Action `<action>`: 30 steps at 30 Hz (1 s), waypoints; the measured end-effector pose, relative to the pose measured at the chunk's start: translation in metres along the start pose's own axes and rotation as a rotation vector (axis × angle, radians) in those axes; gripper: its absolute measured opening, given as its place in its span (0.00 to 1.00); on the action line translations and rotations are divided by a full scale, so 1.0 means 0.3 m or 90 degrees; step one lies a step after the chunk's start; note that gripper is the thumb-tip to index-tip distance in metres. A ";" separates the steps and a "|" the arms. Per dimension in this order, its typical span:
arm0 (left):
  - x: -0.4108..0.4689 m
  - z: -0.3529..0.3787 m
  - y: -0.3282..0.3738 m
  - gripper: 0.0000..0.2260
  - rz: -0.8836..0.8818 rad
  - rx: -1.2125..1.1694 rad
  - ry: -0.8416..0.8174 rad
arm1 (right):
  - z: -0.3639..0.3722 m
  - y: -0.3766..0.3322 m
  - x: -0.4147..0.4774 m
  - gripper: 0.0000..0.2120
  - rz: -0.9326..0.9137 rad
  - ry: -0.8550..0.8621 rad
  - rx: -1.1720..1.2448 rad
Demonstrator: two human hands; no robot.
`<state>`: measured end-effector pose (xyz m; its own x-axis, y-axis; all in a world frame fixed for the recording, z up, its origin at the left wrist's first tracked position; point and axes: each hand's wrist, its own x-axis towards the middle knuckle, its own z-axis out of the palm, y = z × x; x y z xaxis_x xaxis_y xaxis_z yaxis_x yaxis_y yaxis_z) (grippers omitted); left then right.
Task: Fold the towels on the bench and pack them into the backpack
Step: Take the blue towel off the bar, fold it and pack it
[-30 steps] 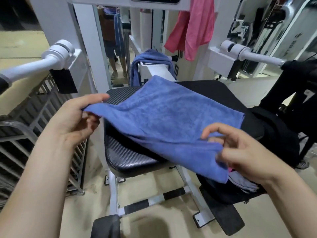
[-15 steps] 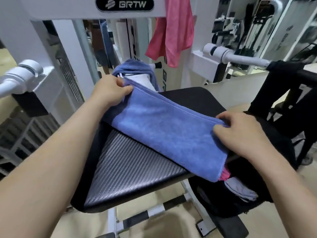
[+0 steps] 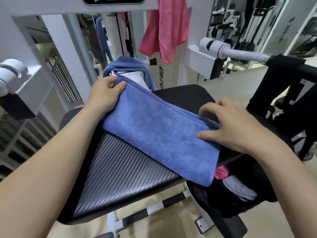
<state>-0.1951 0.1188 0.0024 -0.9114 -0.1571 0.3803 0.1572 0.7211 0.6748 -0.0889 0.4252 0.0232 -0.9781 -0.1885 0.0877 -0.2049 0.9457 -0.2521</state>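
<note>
Blue towel (image 3: 154, 134), folded into a long band, lies diagonally on the black counter (image 3: 120, 177). Long axis runs upper left to lower right of frame; lower-right end overhangs the open backpack (image 3: 267, 182). Left hand (image 3: 104, 93): grip pinched on the upper-left corner. Right hand (image 3: 235, 124): grip wide, fingers spread, resting on the right end, nearer the backpack. Likely next fold: left end over to right. Plate (image 3: 113, 0) at top edge: cropped letters, seemingly BRTW.

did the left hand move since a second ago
Yes. The left hand, pinching the blue towel, went from beside the left edge of the bench pad to its far end, by the draped towel.
</note>
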 end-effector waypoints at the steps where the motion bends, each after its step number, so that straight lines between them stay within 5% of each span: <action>1: 0.002 0.000 -0.002 0.13 0.005 -0.011 0.030 | 0.000 0.001 0.000 0.24 -0.001 -0.027 0.014; 7: 0.022 0.020 0.015 0.14 0.065 0.125 -0.001 | -0.005 0.010 0.024 0.14 -0.023 -0.045 0.093; 12: 0.027 0.020 0.048 0.12 0.091 0.257 0.031 | -0.037 0.053 0.019 0.05 0.043 -0.011 0.417; 19: 0.024 0.033 0.033 0.19 0.042 0.429 -0.053 | 0.013 0.055 0.061 0.18 0.078 -0.060 -0.030; 23: 0.006 -0.039 0.019 0.22 -0.098 0.250 -0.235 | -0.029 0.047 0.089 0.15 0.089 -0.173 0.057; 30: -0.064 -0.084 0.026 0.17 -0.085 0.063 -0.117 | -0.051 0.054 0.140 0.06 0.118 -0.166 0.313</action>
<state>-0.1669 0.1105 0.0163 -0.9769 -0.1371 0.1640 0.0003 0.7663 0.6424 -0.1329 0.4368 0.0377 -0.9630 -0.1489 -0.2247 0.0393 0.7473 -0.6633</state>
